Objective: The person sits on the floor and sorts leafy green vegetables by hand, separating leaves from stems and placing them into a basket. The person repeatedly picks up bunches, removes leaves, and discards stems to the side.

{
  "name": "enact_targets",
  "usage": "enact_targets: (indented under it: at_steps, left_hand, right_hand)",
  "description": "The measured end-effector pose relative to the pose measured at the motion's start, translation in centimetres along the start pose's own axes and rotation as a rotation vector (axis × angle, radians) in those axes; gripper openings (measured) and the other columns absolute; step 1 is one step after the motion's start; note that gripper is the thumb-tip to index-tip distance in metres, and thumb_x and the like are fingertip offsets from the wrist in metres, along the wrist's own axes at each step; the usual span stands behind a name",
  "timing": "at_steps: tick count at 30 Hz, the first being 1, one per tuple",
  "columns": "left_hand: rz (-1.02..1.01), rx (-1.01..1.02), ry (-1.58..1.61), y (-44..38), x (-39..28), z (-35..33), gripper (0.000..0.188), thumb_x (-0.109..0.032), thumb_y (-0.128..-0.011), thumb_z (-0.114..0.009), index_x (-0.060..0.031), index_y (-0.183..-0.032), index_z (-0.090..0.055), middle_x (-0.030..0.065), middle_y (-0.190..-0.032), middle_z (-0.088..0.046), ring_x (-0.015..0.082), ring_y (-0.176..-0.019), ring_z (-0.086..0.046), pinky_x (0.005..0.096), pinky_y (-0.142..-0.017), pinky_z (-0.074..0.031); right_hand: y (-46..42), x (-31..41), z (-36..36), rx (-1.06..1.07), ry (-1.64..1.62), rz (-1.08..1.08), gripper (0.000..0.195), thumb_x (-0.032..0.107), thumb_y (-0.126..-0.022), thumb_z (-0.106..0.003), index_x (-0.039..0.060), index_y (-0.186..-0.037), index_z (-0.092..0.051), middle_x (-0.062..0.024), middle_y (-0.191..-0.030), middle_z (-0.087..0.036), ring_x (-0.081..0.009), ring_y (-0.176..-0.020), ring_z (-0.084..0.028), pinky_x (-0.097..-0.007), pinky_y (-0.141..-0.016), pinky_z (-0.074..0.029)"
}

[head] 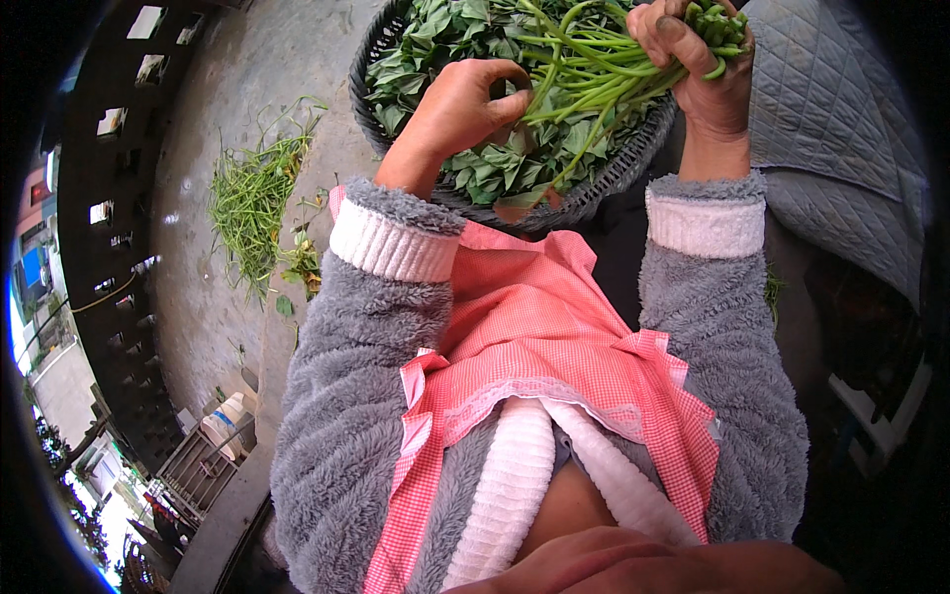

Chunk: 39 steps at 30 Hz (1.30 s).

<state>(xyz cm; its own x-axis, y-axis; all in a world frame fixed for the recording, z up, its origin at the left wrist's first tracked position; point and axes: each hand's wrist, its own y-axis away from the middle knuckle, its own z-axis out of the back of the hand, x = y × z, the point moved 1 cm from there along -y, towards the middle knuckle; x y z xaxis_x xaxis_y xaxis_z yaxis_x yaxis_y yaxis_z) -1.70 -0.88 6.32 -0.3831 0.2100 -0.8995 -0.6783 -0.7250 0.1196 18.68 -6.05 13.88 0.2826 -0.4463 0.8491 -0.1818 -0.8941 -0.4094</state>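
A bunch of long green leaf stems (608,67) is clasped in my right hand (701,63), with the cut ends bundled at the top right. The stems fan leftward over a dark woven basket (631,160) heaped with green leaves (423,56). At the leafy side of the bunch is my left hand (467,104), its thumb and forefinger curled into a ring beside the stems. Whether a stem or leaf is pinched there is hidden. One drooping stem carries a brownish leaf (512,208) over the basket's near rim.
On the concrete floor to the left lies a pile of thin green stems (260,200), with yellowed leaves (303,266) beside it. Grey quilted fabric (824,82) drapes at the right. An openwork wall (93,171), a white bucket (223,427) and a metal rack (197,475) line the left side.
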Motion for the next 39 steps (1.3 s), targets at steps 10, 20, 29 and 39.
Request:
enact_targets:
  at_steps: [10, 20, 29, 39]
  left_hand:
    - [0.226, -0.681, 0.819, -1.1, 2.6, 2.9, 0.008, -0.01, -0.078, -0.056, -0.0037, -0.074, -0.059, 0.0007, -0.063, -0.054, 0.0096, -0.053, -0.048, 0.023, -0.048, -0.039]
    - [0.017, -0.432, 0.622, 0.0, 2.0, 3.7, 0.015, -0.006, -0.076, -0.065, -0.0056, -0.087, -0.056, -0.0005, -0.067, -0.054, 0.0068, -0.057, -0.049, 0.0202, -0.051, -0.04]
    - [-0.048, -0.066, 0.185, -1.1, 2.0, 0.5, 0.024, -0.012, -0.084, -0.058, -0.0048, -0.107, -0.061, -0.0022, -0.074, -0.059, 0.0056, -0.068, -0.051, 0.0212, -0.063, -0.044]
    - [-0.121, -0.239, 0.308, -0.7, 2.1, 1.8, 0.017, -0.011, -0.084, -0.054, 0.0019, -0.085, -0.064, 0.0, -0.064, -0.06, 0.0046, -0.057, -0.051, 0.0195, -0.051, -0.041]
  right_hand:
    - [-0.3, -0.1, 0.5, -0.094, -0.103, 0.106, 0.019, 0.009, -0.074, -0.064, 0.007, -0.081, -0.047, -0.0004, -0.057, -0.044, -0.0092, -0.046, -0.039, -0.0243, -0.047, -0.036]
    - [-0.5, -0.2, 3.5, -0.279, -0.187, 0.151, 0.016, 0.012, -0.079, -0.063, 0.0097, -0.087, -0.05, 0.0042, -0.06, -0.038, -0.007, -0.051, -0.035, -0.0221, -0.054, -0.034]
    - [-1.0, -0.3, 5.4, -0.174, -0.22, 0.177, 0.01, 0.017, -0.084, -0.058, 0.0123, -0.082, -0.049, 0.0067, -0.058, -0.036, -0.0065, -0.05, -0.034, -0.0232, -0.059, -0.034]
    - [-1.1, 0.7, 7.4, -0.326, -0.195, 0.168, 0.025, 0.02, -0.085, -0.058, 0.0153, -0.065, -0.043, 0.0066, -0.057, -0.036, -0.007, -0.05, -0.035, -0.026, -0.061, -0.034]
